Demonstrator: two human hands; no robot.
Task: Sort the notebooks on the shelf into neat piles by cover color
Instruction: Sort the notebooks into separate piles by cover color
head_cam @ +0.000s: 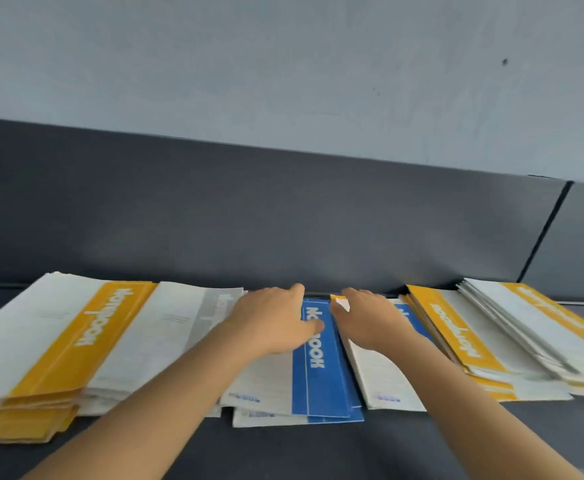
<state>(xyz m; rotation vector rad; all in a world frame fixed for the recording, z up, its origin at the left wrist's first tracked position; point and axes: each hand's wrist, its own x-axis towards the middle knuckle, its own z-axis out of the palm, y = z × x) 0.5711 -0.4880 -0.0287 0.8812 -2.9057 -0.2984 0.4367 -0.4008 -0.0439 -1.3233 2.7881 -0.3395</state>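
Note:
Notebooks with white covers and coloured bands lie along a dark shelf (283, 452). A blue-banded pile (321, 379) sits in the middle, and my left hand (275, 320) rests flat on it with the thumb on the blue band. My right hand (370, 317) lies on a neighbouring blue-banded notebook (384, 375); a small yellow corner (338, 300) shows beside its thumb. A thick yellow-banded pile (75, 341) is at the left, with a grey-banded pile (193, 323) next to it. Two fanned yellow-banded piles (456, 330) (543, 313) lie at the right.
A dark back panel (283, 220) rises right behind the notebooks, with a pale wall (283, 64) above it. A vertical seam (547, 226) divides the panel at the right. Bare dark shelf runs along the front edge.

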